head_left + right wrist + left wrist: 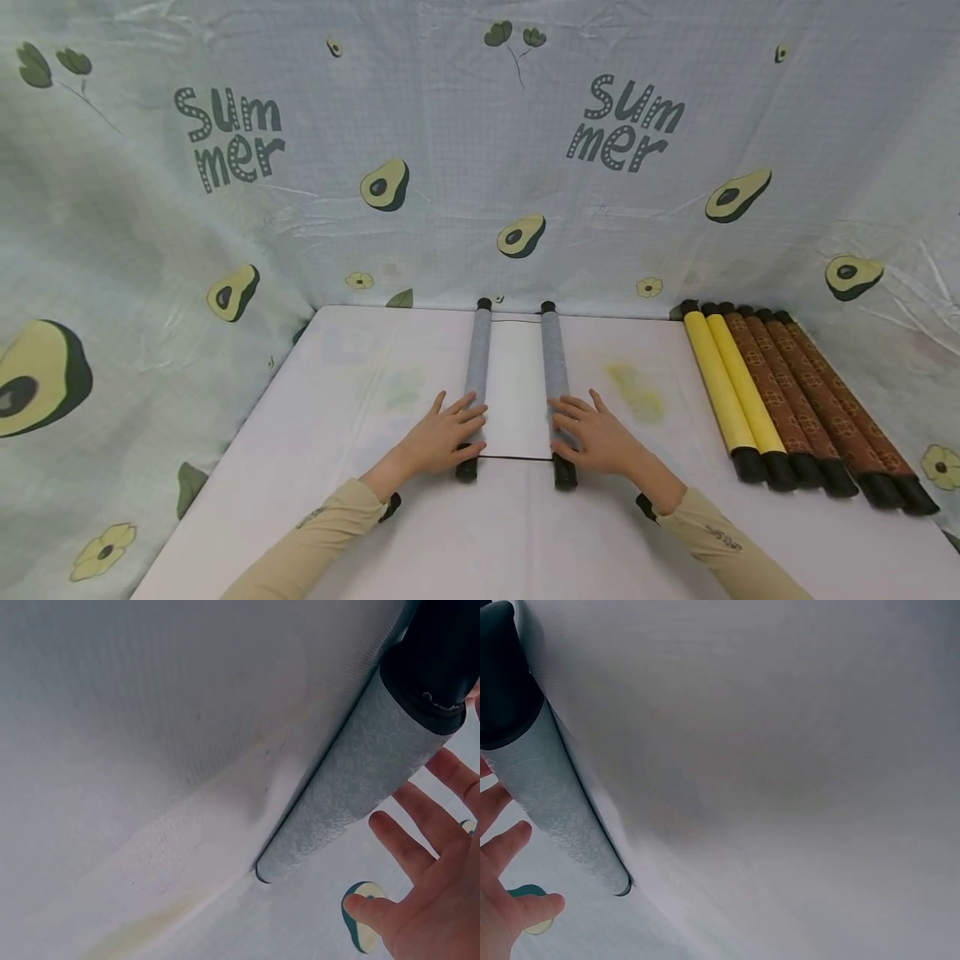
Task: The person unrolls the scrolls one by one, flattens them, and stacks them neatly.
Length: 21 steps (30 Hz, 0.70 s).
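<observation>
We see the grey scroll (pixel 514 392) lying partly unrolled on the pale table (pixel 450 554), its far end at the far edge, about midway between the left and right edges. Its left roll (pixel 478 354) and right roll (pixel 554 354) stand apart, nearly parallel, with a strip of white sheet between them. Our left hand (pixel 445 435) rests on the near part of the left roll and our right hand (pixel 597 437) on that of the right roll; both have fingers spread and mostly straight, neither curled round anything. By its look, we judge the scroll light for its length, with firm rolls and a soft, thin sheet that could crease or tear if pulled askew. The grey backing is faintly textured, so it should give our fingertips some grip, while the black end caps (pixel 467 472) look smoother and may slip. We would take hold of the rolls themselves, or of the caps at both ends, with even pressure, and leave the bare sheet alone. Near the far right corner, two yellow rolls (pixel 716 379) and four brown patterned rolls (pixel 767 383) lie side by side along the right edge, well apart from our hands.
</observation>
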Each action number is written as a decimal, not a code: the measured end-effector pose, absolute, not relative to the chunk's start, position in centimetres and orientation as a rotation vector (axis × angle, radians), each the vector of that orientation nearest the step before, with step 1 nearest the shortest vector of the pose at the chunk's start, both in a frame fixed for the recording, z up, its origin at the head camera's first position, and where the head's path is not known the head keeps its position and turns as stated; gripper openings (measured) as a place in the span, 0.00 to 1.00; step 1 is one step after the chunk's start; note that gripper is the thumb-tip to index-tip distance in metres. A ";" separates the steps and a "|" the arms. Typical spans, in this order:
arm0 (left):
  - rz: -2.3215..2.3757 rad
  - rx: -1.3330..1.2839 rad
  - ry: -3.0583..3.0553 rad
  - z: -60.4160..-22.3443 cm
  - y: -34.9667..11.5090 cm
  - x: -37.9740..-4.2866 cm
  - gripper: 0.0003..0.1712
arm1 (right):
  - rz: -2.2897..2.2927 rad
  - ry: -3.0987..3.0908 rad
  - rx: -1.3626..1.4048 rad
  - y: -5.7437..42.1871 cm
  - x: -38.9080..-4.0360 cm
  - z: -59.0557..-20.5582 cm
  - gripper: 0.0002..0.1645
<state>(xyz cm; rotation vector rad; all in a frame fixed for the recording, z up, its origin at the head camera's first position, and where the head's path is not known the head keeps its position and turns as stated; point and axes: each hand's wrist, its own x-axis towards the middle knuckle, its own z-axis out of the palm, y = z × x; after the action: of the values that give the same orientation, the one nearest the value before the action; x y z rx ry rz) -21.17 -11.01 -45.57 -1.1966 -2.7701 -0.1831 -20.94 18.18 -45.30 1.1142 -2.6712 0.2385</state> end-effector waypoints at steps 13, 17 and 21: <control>-0.196 -1.163 -2.742 -45.9 -11.9 -20.7 0.19 | 0.237 -2.604 1.097 19.0 -20.8 -46.3 0.17; -0.172 -1.149 -2.733 -46.1 -12.2 -20.8 0.19 | 0.253 -2.584 1.093 19.4 -20.7 -46.4 0.17; -0.181 -1.143 -2.733 -46.1 -12.5 -20.8 0.18 | 0.250 -2.607 1.083 19.7 -20.6 -46.5 0.15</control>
<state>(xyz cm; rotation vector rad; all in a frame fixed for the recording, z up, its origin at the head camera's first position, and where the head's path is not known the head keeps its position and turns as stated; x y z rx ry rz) -20.79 -12.46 -46.10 -1.1434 -2.7332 -0.1811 -20.58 19.72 -46.48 1.0830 -2.6068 0.2503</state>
